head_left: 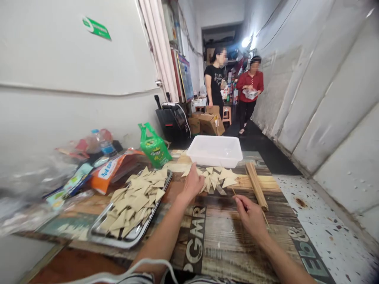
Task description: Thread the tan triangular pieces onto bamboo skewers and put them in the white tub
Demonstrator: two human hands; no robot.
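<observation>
Left hand [194, 182] is stretched forward over the table [219, 236], fingers curled down onto the near edge of a loose pile of tofu triangles [217, 177]. Can't tell whether it has actually pinched a piece; the fingertips are hidden behind the hand.

Right hand [251, 215] sits lower and nearer, fingers closed around a thin bamboo skewer [237, 196] whose tip pokes up and left toward the pile. The rest of the stick runs under the hand and shows again at the wrist side.

Bundle of skewers [256, 183] lies on the table just right of the pile, running front to back, close to the right hand but not touching it.

White plastic tub [215, 150] stands just behind the pile, looks empty as far as visible.

Metal tray [130, 232] on the left holds a bigger heap of the same triangles, well apart from both hands.

Green plastic bag [154, 148] stands behind the tray; an orange packet [108, 175] and other wrappers lie further left, blurred.

Background: two people stand down the corridor, one in a black top [214, 81], one in a red top [251, 83] holding something pale. Cardboard boxes [209, 122] are on the floor near them.
</observation>
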